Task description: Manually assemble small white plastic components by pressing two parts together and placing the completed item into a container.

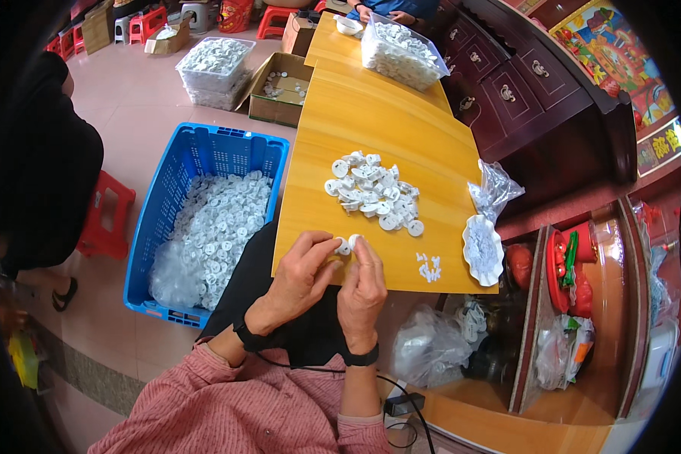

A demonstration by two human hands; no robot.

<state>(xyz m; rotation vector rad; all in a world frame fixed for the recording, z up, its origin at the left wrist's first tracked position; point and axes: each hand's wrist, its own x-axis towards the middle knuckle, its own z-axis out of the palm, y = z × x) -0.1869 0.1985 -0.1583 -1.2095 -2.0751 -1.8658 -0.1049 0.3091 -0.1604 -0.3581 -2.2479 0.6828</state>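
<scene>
At the near edge of the wooden table [310, 181], my left hand [299, 272] pinches a small white round plastic part [343, 247] between thumb and fingers. Close beside it, my right hand [361, 295] is closed on another small white piece [353, 240], partly covered by its fingertips. The two pieces are almost touching; whether they join I cannot tell. Beyond my hands lies a loose pile of white round plastic parts [371, 185]. Several tiny white slivers [429, 268] are scattered to the right of my right hand.
A scalloped white dish [483, 250] of small pieces and a clear bag [495, 189] sit at the table's right edge. Left of the table stands a blue crate [147, 227] full of white parts. A filled clear bin [401, 57] is at the far end, near another person's hands [386, 15].
</scene>
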